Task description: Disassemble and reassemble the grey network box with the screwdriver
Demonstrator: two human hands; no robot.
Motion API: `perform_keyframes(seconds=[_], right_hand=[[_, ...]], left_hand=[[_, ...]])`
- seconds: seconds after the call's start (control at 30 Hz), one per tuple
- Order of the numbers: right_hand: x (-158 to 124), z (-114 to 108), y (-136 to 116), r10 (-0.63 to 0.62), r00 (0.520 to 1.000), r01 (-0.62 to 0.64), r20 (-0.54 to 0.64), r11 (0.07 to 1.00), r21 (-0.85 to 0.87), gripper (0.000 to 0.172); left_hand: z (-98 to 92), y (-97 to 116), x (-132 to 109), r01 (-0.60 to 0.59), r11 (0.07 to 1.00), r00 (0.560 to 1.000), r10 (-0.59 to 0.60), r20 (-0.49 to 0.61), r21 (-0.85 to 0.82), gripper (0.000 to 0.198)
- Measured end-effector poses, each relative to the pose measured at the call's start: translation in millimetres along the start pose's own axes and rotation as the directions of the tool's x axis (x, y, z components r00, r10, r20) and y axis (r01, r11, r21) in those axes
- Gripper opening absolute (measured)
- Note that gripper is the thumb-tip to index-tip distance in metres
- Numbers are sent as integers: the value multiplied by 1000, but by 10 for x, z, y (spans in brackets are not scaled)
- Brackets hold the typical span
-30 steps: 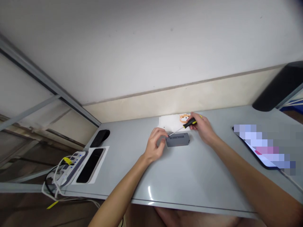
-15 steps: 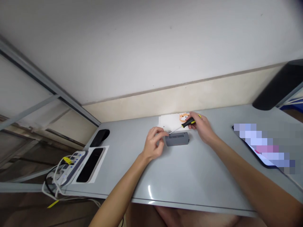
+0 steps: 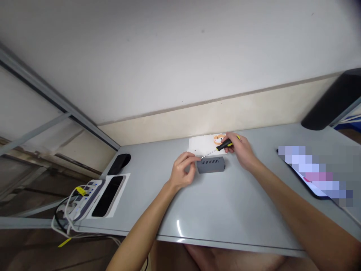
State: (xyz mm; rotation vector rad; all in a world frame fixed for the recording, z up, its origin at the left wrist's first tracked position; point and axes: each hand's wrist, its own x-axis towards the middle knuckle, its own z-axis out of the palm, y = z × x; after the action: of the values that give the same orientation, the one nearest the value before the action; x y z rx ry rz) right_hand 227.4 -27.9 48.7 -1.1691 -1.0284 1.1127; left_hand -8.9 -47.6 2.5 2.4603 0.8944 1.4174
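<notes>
A grey slotted metal box [image 3: 211, 165] lies flat on the grey table, a row of narrow vents along its top. At its left end is my left hand [image 3: 183, 171], fingers curled round that end and fingertips on the top edge beside the screwdriver's tip. My right hand [image 3: 239, 148] is closed round the black and yellow handle of a screwdriver [image 3: 224, 145]. The thin metal shaft slants down to the left, and its tip meets the box's top left corner by my left fingertips. Any screw under the tip is hidden.
Behind the box is a white sheet [image 3: 201, 145] with an orange animal picture and a small dark speck. A phone [image 3: 108, 196], a power strip [image 3: 86, 199] with cables and a black object [image 3: 117, 164] are at left. A lit, blurred screen [image 3: 310, 173] lies at right, a black cylinder [image 3: 327, 101] behind.
The hands, screwdriver and box keep nearly the same places. The view has shifted very slightly, and the screwdriver's tip still rests at the box's left corner.
</notes>
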Motion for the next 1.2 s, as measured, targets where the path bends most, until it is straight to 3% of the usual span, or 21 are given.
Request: perform_keyframes(seconds=[0.27, 0.57, 0.87, 1.2], right_hand=[[23, -31, -29, 25, 998, -22, -60, 999, 42, 32], [51, 27, 144, 24, 996, -26, -87, 999, -19, 33], [-11, 83, 145, 37, 999, -38, -7, 978, -205, 24], [-4, 74, 220, -18, 995, 43, 100, 966, -254, 29]], left_hand=[[1, -40, -14, -10, 1000, 1000, 10, -4, 28, 38], [-32, -111, 0, -136, 986, 991, 135, 8, 92, 41], [-13, -43, 6, -34, 999, 999, 33, 6, 20, 38], [-2, 19, 58, 76, 996, 997, -75, 21, -40, 28]])
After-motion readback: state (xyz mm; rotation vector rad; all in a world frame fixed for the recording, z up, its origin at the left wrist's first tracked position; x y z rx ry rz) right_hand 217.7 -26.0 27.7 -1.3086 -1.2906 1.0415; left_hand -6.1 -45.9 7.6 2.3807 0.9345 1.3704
